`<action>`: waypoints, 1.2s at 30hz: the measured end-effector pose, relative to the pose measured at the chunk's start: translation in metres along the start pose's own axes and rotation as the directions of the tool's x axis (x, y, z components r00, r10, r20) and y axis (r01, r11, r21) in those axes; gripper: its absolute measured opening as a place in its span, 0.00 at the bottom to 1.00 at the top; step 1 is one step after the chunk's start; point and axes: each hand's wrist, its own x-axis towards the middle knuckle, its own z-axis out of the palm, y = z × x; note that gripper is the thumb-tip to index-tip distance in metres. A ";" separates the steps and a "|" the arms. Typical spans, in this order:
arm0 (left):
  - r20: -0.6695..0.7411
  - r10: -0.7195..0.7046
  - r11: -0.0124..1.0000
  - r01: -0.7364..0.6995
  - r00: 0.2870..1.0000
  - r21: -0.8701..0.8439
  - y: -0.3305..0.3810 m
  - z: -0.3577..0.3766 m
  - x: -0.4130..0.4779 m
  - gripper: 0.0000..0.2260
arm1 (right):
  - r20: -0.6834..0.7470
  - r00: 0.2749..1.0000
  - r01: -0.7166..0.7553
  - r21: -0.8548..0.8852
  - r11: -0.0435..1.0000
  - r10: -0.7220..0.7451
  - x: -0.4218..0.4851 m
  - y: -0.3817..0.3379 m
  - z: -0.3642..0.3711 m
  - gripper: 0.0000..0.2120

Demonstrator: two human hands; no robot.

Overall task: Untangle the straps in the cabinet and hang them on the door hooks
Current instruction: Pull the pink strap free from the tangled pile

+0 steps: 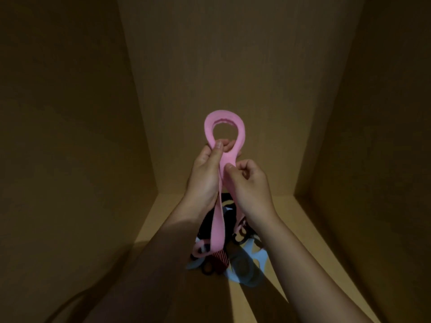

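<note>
Both forearms reach in from the bottom edge, and the 2 hands meet in mid-air above the cabinet floor (303,229). The left hand (205,173) pinches the pink strap (218,229) at the neck of its loop, thumb on the near side and curled fingers behind it. The right hand (249,183) pinches the same strap just below, thumb and forefinger closed on the band and the other fingers curled toward the palm. Above the hands the strap stands up in a rounded loop. Below them 1 length hangs between the wrists down into the pile of straps (233,252), where its lower end curls among the others. Whether that end is free or caught there, I cannot tell.

The task looks to be at an early stage. 1 strap is lifted and being worked loose, but it is not yet clear of the heap. No hook or door is in view, so how many straps already hang cannot be told. What shows as left is freeing this strap, carrying it to a hook, and then sorting the rest.

The cabinet holds that rest as 1 knotted heap. It includes a light blue strap (242,266) with rounded loops at the near side, black straps (207,220) behind and through it, and a red striped piece (219,259) near the pink end. The heap lies on the floor roughly midway between the side walls and apart from the back wall (233,66). Much of the interior is in shadow.
</note>
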 end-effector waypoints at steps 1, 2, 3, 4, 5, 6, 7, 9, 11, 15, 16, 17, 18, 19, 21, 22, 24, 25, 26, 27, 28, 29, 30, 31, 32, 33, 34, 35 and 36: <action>0.011 0.005 1.000 -0.005 1.000 -0.019 0.003 0.003 0.003 0.09 | 0.010 1.000 0.018 -0.016 1.000 -0.018 0.003 -0.004 0.000 0.09; 0.022 0.008 1.000 -0.007 1.000 -0.026 0.006 0.004 0.007 0.09 | 0.017 0.999 0.030 -0.019 0.999 -0.029 0.007 -0.008 -0.001 0.09; 0.035 0.012 1.000 -0.011 0.999 -0.029 0.009 0.006 0.009 0.09 | 0.023 0.999 0.033 -0.005 0.999 -0.033 0.010 -0.012 -0.001 0.10; 0.037 0.014 1.000 -0.013 0.999 -0.025 0.012 0.007 0.012 0.09 | 0.033 0.999 0.023 0.032 0.999 -0.024 0.013 -0.016 -0.002 0.10; 0.037 0.016 0.999 -0.015 0.999 -0.029 0.015 0.008 0.014 0.09 | 0.049 0.999 -0.003 0.097 0.995 -0.002 0.016 -0.021 -0.003 0.10; 0.037 0.016 0.999 -0.015 0.999 -0.040 0.018 0.009 0.017 0.09 | 0.072 0.997 -0.036 0.177 0.984 0.023 0.018 -0.024 -0.002 0.10; 0.044 0.015 0.998 -0.013 0.999 -0.057 0.022 0.012 0.018 0.09 | 0.093 0.995 -0.062 0.242 0.968 0.040 0.020 -0.028 -0.003 0.10; 0.070 0.023 0.997 -0.018 0.997 -0.074 0.030 0.017 0.020 0.09 | 0.098 0.994 -0.064 0.249 0.966 0.040 0.023 -0.031 -0.002 0.09; 0.106 0.035 0.998 -0.029 0.994 -0.064 0.036 0.022 0.021 0.09 | 0.073 0.997 -0.034 0.173 0.984 0.021 0.024 -0.031 0.000 0.09; 0.128 0.051 0.997 -0.042 0.990 -0.070 0.043 0.028 0.021 0.09 | 0.006 0.999 0.035 0.105 0.994 -0.036 0.021 -0.029 0.000 0.09; 0.127 0.046 0.996 -0.035 0.991 -0.087 0.044 0.029 0.021 0.08 | -0.002 0.999 0.054 0.071 0.996 -0.054 0.020 -0.028 -0.001 0.08; 0.125 0.038 0.994 -0.025 0.991 -0.106 0.046 0.030 0.021 0.08 | -0.001 0.998 0.070 0.039 0.997 -0.070 0.018 -0.027 -0.001 0.07; 0.122 0.029 0.993 -0.014 0.992 -0.121 0.047 0.030 0.022 0.08 | 0.009 0.996 0.085 0.024 0.996 -0.085 0.017 -0.026 -0.002 0.05; 0.120 0.021 0.992 -0.005 0.993 -0.129 0.048 0.031 0.022 0.08 | 0.027 0.995 0.098 0.024 0.995 -0.099 0.014 -0.026 -0.002 0.03; 0.116 0.013 0.991 0.002 0.993 -0.132 0.049 0.032 0.023 0.08 | 0.051 0.990 0.130 0.012 0.991 -0.130 0.011 -0.024 -0.002 0.05; 0.115 0.012 0.992 0.003 0.993 -0.129 0.049 0.033 0.023 0.08 | 0.056 0.988 0.143 -0.002 0.990 -0.143 0.010 -0.023 -0.002 0.08; 0.121 0.008 0.992 0.007 0.993 -0.123 0.050 0.036 0.023 0.08 | 0.075 0.985 0.154 -0.006 0.988 -0.153 0.008 -0.020 -0.003 0.14; 0.127 0.006 0.991 0.010 0.992 -0.131 0.050 0.037 0.023 0.08 | 0.099 0.984 0.148 -0.013 0.989 -0.146 0.007 -0.019 -0.004 0.16; 0.138 0.006 0.989 0.014 0.990 -0.145 0.051 0.039 0.023 0.08 | 0.135 0.982 0.137 -0.044 0.990 -0.130 0.006 -0.019 -0.004 0.16; 0.148 0.006 0.987 0.018 0.989 -0.161 0.051 0.040 0.023 0.08 | 0.174 0.979 0.123 -0.099 0.987 -0.104 0.006 -0.017 -0.004 0.14; 0.158 0.006 0.985 0.022 0.987 -0.173 0.051 0.042 0.023 0.08 | 0.199 0.977 0.109 -0.166 0.980 -0.075 0.006 -0.014 -0.004 0.12; 0.165 0.004 0.984 0.026 0.986 -0.178 0.051 0.043 0.023 0.08 | 0.201 0.978 0.095 -0.228 0.969 -0.049 0.007 -0.011 -0.003 0.11; 0.168 0.001 0.983 0.030 0.986 -0.180 0.051 0.044 0.023 0.08 | 0.182 0.983 0.083 -0.278 0.957 -0.033 0.007 -0.008 -0.003 0.08; 0.165 -0.004 0.983 0.034 0.986 -0.182 0.050 0.045 0.024 0.08 | 0.155 0.987 0.079 -0.311 0.947 -0.032 0.008 -0.005 -0.004 0.06; 0.155 -0.010 0.983 0.038 0.988 -0.181 0.049 0.045 0.025 0.08 | 0.132 0.990 0.086 -0.336 0.938 -0.043 0.010 -0.004 -0.006 0.04; 0.141 -0.016 0.983 0.041 0.990 -0.178 0.048 0.044 0.027 0.08 | 0.115 0.992 0.096 -0.359 0.928 -0.058 0.011 -0.004 -0.008 0.04; 0.124 -0.023 0.984 0.045 0.992 -0.172 0.047 0.042 0.029 0.09 | 0.099 0.993 0.103 -0.381 0.919 -0.070 0.012 -0.004 -0.010 0.04; 0.107 -0.032 0.985 0.050 0.994 -0.168 0.046 0.039 0.031 0.09 | 0.084 0.993 0.107 -0.406 0.908 -0.079 0.013 -0.005 -0.012 0.04; 0.090 -0.040 0.984 0.055 0.995 -0.169 0.046 0.037 0.033 0.10 | 0.071 0.993 0.113 -0.438 0.892 -0.091 0.014 -0.006 -0.015 0.04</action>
